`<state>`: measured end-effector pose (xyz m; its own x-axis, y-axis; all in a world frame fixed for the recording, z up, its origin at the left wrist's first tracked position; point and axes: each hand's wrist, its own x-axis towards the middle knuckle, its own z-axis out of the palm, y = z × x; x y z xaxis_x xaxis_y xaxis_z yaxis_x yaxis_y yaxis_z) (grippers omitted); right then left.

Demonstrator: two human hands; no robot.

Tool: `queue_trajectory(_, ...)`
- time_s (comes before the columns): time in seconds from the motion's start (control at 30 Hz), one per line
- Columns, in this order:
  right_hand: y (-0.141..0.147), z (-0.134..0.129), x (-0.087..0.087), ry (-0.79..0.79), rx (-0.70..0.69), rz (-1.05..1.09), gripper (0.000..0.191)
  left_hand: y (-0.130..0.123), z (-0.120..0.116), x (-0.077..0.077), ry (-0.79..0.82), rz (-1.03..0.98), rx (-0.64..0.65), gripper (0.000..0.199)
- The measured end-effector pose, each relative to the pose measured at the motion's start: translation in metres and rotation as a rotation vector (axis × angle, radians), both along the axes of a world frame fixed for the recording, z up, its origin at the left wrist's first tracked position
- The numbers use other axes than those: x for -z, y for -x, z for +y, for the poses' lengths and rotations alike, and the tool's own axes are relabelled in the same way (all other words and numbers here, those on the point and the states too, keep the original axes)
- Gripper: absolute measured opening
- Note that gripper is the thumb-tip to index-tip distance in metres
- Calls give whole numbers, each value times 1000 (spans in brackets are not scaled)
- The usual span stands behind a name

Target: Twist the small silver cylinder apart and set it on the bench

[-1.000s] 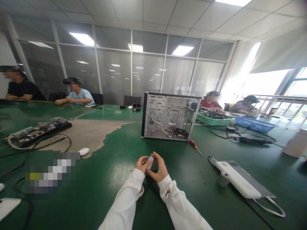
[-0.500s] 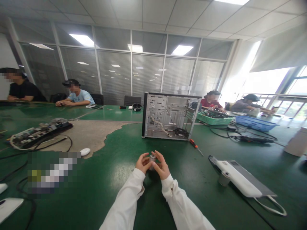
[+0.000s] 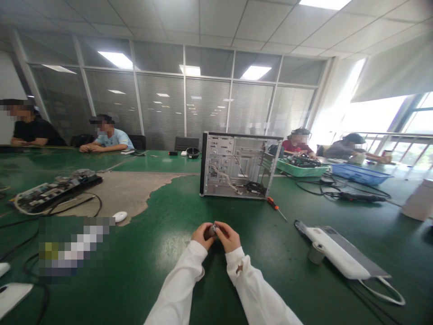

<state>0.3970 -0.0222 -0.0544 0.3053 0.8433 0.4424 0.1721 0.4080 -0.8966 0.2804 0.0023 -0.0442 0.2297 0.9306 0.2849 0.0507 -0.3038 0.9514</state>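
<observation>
- Far left: a co-worker (image 3: 30, 128) in a black shirt sits at the edge of the green tabletop (image 3: 169, 253), with a second co-worker (image 3: 108, 135) in a pale blue shirt further along.
- Nearer us: a populated circuit board (image 3: 57, 192) on a black housing, trailing black cable (image 3: 77, 208).
- Next to it: a torn edge in the green mat exposes a rough tan patch (image 3: 125, 189), and a white computer mouse (image 3: 119, 216) sits at that edge.
- Near-left: a pixelated patch (image 3: 74, 248) hides whatever is there; we can't tell.
- Centre: work in hand is at our hands. Left hand (image 3: 202, 235) and right hand (image 3: 228, 237) come together, fingers curled, pinching a small metal cylinder (image 3: 212, 230) between them, just above the mat. Mostly hidden; only a shiny end shows. White sleeves (image 3: 176, 284) run back toward us.
- Ahead: a steel PC tower chassis (image 3: 240, 164), upright, perforated and punched, with cables inside.
- Just beside its near corner: a red-handled screwdriver (image 3: 271, 202), not touching our hands.
- Right: a flat white unit (image 3: 338, 255) on a grey backing, a grey cylinder (image 3: 316, 253) against it.
- Far right: a green crate (image 3: 302, 167), a blue tray (image 3: 358, 174) and a corded black tool (image 3: 355, 196).
</observation>
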Motion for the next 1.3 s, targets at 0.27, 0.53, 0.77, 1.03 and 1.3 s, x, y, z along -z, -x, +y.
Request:
queue_trajectory(0.27,-2,-2,-4,-46,-3,-33,26,-2,-4,-3,61,-77,12,36)
queue_trajectory(0.53,-1,-2,-2,-18,14,-53,23,-1,-1,0,-3,30,-12,34)
queue_trajectory(0.77,-4,-4,-6,-37,82,-162,16,-1,0,-3,-91,94,65,34)
queue_trajectory(1.03,-4,-4,-12,-146,82,-241,10,-1,-1,4,-182,108,88,35)
queue_trajectory(1.3,-35,-2,-12,-33,270,-324,13,-3,2,5,-145,100,-49,33)
